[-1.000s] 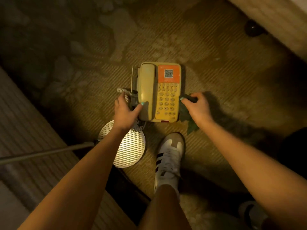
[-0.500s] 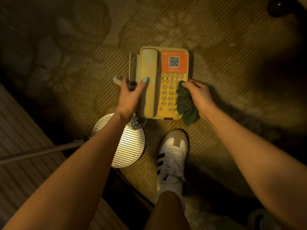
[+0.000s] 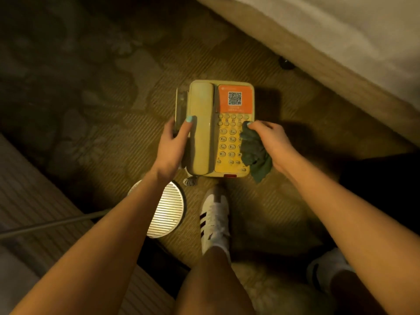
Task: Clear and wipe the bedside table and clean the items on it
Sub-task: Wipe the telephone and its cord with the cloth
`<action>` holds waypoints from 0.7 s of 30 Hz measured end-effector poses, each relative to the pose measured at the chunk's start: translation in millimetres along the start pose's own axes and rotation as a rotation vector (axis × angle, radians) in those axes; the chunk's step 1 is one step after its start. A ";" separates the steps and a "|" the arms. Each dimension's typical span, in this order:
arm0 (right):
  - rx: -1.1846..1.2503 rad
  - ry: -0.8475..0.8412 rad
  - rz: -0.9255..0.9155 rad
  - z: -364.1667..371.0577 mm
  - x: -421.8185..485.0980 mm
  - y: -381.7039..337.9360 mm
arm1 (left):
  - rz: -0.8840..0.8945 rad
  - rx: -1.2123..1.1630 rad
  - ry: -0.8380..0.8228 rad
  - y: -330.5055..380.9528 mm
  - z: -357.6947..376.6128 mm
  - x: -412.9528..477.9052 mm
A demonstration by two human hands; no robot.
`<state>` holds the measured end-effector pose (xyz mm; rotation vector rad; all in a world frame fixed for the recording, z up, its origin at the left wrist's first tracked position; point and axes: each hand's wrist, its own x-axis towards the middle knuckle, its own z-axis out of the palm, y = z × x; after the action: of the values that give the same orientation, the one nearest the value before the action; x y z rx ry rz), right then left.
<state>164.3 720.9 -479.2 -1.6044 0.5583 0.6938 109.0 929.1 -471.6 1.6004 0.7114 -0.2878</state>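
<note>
On carpet [image 3: 113,155], yellowed telephone [image 3: 223,142], left hand [image 3: 172,146] gripping it, right hand [image 3: 270,139] pinching green cloth [image 3: 254,155]

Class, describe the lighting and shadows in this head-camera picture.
Head view: dim, warm yellow light pools on the telephone and nearby carpet; the upper left falls dark; the right hand, gripping a cloth, and the telephone cast shadows rightward.

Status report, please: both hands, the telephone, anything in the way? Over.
Left hand grips beige plastic telephone by its handset side. Right hand holds dark green cloth on keypad. White ribbed round disc and white striped sneaker close by, not blocking.
</note>
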 end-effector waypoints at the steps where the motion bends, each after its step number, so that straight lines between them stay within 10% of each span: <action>1: 0.016 0.020 -0.010 -11.9 -13.0 -9.8 | 0.028 0.019 -0.020 16.1 7.0 -8.2; 21: 0.241 0.400 -0.316 -194.6 -411.8 -122.7 | 0.569 0.254 -0.313 270.7 81.8 -334.9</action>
<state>-15.3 534.0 -85.0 -1.5611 0.6311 0.0621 27.8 755.5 -77.3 1.8700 -0.0351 -0.2053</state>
